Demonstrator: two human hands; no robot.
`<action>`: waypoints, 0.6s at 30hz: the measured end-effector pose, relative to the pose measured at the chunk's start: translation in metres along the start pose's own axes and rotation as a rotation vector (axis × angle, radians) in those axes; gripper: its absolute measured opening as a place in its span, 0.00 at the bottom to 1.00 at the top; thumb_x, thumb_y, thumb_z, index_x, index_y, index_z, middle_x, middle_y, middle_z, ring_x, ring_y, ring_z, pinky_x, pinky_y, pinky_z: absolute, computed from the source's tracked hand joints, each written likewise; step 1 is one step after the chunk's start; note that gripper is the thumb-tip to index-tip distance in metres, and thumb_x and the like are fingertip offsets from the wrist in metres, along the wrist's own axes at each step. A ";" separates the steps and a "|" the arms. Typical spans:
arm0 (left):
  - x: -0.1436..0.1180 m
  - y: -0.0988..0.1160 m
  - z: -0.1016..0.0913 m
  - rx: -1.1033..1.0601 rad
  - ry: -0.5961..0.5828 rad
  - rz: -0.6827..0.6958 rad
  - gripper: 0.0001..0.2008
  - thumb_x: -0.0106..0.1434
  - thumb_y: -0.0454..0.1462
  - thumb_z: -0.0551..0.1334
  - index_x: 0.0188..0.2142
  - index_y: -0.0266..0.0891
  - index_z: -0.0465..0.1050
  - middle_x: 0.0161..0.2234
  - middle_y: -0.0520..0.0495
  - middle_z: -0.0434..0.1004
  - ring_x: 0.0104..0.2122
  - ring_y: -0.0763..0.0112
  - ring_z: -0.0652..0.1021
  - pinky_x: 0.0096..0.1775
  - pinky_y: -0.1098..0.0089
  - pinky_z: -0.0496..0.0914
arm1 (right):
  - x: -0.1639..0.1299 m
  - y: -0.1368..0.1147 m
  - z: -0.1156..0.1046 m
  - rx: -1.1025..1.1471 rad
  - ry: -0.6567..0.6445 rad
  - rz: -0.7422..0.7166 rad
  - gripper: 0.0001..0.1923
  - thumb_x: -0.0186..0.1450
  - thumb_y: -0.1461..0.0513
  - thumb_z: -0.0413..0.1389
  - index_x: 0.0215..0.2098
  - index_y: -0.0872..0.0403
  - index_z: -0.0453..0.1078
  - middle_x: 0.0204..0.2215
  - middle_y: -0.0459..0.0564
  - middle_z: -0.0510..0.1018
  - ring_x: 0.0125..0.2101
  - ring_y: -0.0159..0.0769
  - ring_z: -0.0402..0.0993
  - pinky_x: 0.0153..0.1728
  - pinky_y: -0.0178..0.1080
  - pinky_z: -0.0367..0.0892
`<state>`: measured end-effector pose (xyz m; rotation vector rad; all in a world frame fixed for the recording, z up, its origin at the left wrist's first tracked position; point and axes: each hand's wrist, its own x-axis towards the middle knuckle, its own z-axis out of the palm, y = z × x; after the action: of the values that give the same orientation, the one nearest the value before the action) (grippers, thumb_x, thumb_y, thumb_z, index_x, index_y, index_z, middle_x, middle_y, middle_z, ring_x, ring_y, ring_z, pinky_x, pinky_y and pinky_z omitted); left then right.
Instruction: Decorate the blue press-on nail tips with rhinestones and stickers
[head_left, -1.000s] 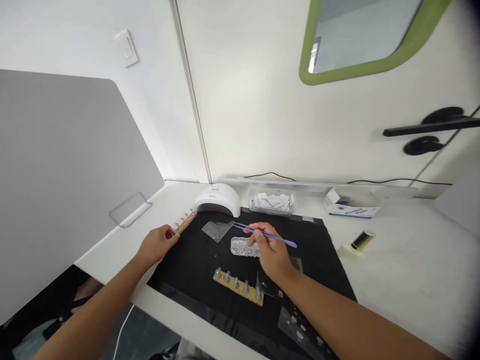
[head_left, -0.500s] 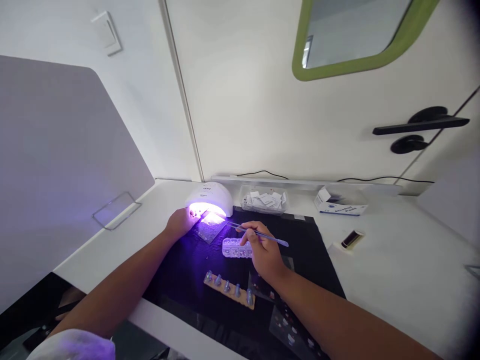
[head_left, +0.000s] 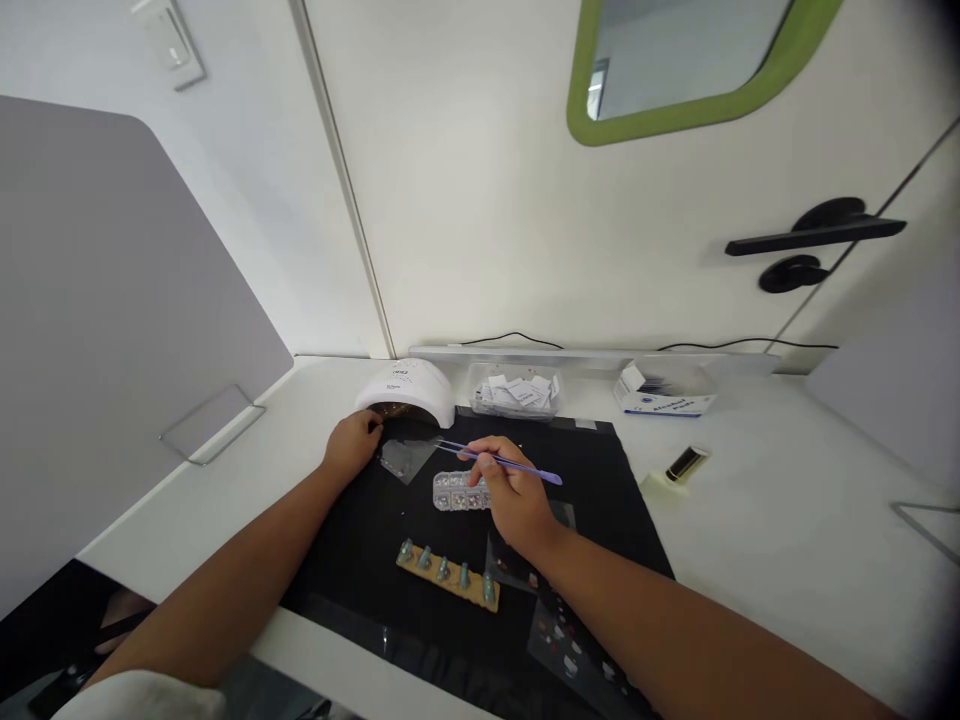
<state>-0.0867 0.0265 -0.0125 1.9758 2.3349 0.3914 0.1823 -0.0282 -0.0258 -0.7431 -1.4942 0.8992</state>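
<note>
1. One head-worn camera looked forward and down from above the desk (head_left: pixel 787 520).
2. It faced the wall (head_left: pixel 487 200), close enough that both forearms filled the lower frame.

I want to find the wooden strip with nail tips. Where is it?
In the head view, the wooden strip lies on the black mat, near its front edge, just left of the right hand's wrist.

- bright, even room light; soft, faint shadows under the right hand (head_left: pixel 517 495) fingers.
- corners darken and lines bow, well away from the fingers.
- forearms nearest the lens look soft.
</note>
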 end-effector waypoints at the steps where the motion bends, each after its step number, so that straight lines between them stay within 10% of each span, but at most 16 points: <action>1: 0.000 0.000 0.001 -0.003 0.001 0.017 0.15 0.70 0.42 0.59 0.53 0.38 0.69 0.52 0.42 0.72 0.48 0.63 0.76 0.49 0.57 0.74 | 0.000 0.000 0.000 -0.003 -0.001 -0.002 0.12 0.70 0.55 0.50 0.40 0.51 0.71 0.22 0.45 0.75 0.34 0.39 0.79 0.35 0.40 0.72; 11: -0.006 -0.020 -0.030 -0.045 0.185 0.108 0.16 0.69 0.42 0.59 0.53 0.37 0.69 0.52 0.42 0.72 0.47 0.63 0.76 0.48 0.57 0.75 | 0.000 0.000 0.001 -0.002 -0.025 -0.014 0.13 0.70 0.53 0.49 0.40 0.51 0.71 0.23 0.46 0.76 0.30 0.37 0.77 0.30 0.38 0.71; 18: 0.039 -0.008 -0.068 -0.062 0.262 0.305 0.17 0.69 0.42 0.60 0.54 0.37 0.68 0.53 0.41 0.71 0.48 0.62 0.76 0.48 0.56 0.74 | -0.001 0.004 0.002 -0.021 -0.051 -0.016 0.14 0.70 0.52 0.49 0.40 0.51 0.71 0.23 0.45 0.76 0.28 0.36 0.76 0.30 0.37 0.70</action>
<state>-0.1158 0.0529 0.0559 2.3833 2.1184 0.7743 0.1801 -0.0276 -0.0299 -0.7271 -1.5548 0.8974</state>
